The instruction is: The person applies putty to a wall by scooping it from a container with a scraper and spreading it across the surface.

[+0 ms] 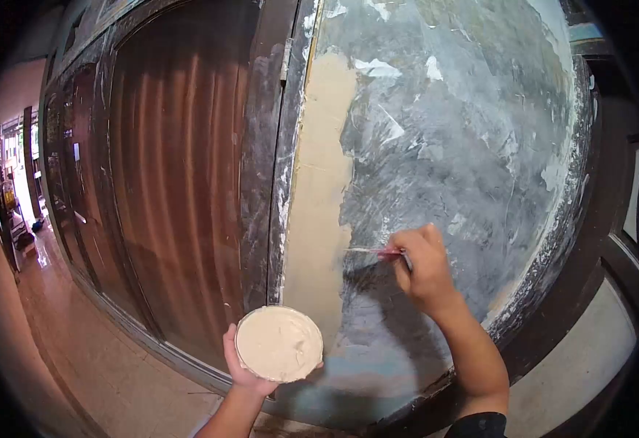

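Observation:
My left hand (245,372) is wrapped round the side and underside of a round tub of cream paint (277,343), its open top facing me. The paint reaches close to the rim and has a rough, stirred patch on its right side. In my right hand (423,269) is a paintbrush (378,251) with a reddish handle, seen edge-on and pointing left. Its tip is right at the ragged edge of a cream painted strip (318,182), which runs down the wall beside the door frame. To the strip's right, the patchy grey wall (436,168) shows white scrapes.
Left of the strip stands a dark wooden door frame (261,160) with a hinge (285,60) and a brown curtain (177,168) behind glass. A tiled floor (108,350) runs along the left toward a bright doorway. Dark panelled woodwork (590,292) borders the wall at right.

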Demonstrator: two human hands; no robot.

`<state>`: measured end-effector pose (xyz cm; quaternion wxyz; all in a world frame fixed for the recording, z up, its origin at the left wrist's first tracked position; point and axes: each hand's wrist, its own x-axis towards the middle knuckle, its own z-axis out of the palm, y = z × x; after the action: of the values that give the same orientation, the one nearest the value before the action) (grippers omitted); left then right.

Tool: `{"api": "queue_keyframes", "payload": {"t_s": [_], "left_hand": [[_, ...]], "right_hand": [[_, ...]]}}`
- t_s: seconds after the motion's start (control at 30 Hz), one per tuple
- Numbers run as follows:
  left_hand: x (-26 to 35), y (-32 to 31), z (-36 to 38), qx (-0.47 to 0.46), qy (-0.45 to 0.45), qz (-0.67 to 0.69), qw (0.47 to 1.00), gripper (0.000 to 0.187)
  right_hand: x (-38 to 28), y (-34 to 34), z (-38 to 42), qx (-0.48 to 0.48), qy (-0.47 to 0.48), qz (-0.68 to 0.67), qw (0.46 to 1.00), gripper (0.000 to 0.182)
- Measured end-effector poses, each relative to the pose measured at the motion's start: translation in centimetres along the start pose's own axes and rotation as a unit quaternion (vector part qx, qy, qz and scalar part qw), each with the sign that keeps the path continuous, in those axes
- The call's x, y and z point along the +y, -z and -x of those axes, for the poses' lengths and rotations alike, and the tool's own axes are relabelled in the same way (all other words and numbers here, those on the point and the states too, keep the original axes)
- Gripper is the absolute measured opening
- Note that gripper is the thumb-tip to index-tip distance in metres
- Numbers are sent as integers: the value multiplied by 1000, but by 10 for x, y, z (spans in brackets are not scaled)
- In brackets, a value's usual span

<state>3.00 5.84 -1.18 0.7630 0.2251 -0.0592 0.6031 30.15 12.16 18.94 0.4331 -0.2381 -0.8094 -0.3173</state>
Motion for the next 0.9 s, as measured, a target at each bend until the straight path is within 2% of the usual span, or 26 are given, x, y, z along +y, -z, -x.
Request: {"api": "queue_keyframes", "payload": {"t_s": [0.03,0.07,0.1,0.17,0.3,0.33,0.4,0.47,0.53,0.63,0.9], "left_hand": [[-3,-12,-3,24,-6,-36,999,96],[-6,-12,-7,3,-2,-36,999,95],[-10,-19,-10,10,-3,-30,1000,95],[-18,-33,-15,15,-1,-21,1000,95],[-37,-46,-21,-8,-2,-65,998,93],[-41,-49,-23,-25,4,-72,997,94],[-52,-61,-22,-11,2,-40,999,97],[-59,-67,-20,8,-10,-42,999,97],[-62,-69,-17,16,-14,-65,998,97],[-65,-73,-13,-7,-7,-16,1000,98],[-61,-72,-14,-7,0,-29,1000,98]], "right_hand": [[-6,6,7,-48,26,-8,999,20],[-9,12,14,-95,51,-16,994,20],[-10,16,21,-97,49,-15,994,20],[-10,26,33,-134,114,29,984,19],[-12,60,43,-193,140,48,970,24],[-12,68,44,-194,142,52,969,24],[-12,80,44,-185,185,35,965,25],[-13,90,44,-193,186,20,963,27],[-14,98,41,-193,220,15,956,22],[-17,104,45,-206,211,-2,955,27],[-30,110,47,-220,216,-28,951,26]]}}
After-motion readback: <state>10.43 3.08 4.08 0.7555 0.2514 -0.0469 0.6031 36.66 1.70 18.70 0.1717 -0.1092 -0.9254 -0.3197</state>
